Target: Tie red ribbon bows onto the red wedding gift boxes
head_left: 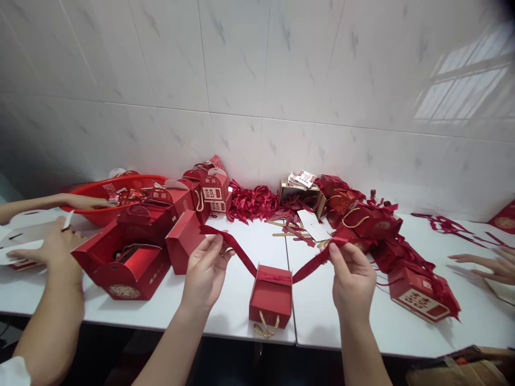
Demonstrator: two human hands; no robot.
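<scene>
A small red gift box (270, 300) with a gold rope handle (265, 326) sits near the table's front edge between my hands. Dark red ribbon (241, 252) runs across the top of this box and rises on both sides. My left hand (208, 265) pinches one end of the ribbon, up and to the left of the box. The other end is pinched by my right hand (352, 273), up and to the right. Both lengths look fairly taut.
Open red box (132, 262) and stacked boxes stand left, before a red basin (92, 214). Ribbons (253, 201) lie heaped by the wall. Ribbon-tied boxes (422, 292) line the right. Co-workers' hands (64, 241) work at far left; another hand (488, 265) is far right.
</scene>
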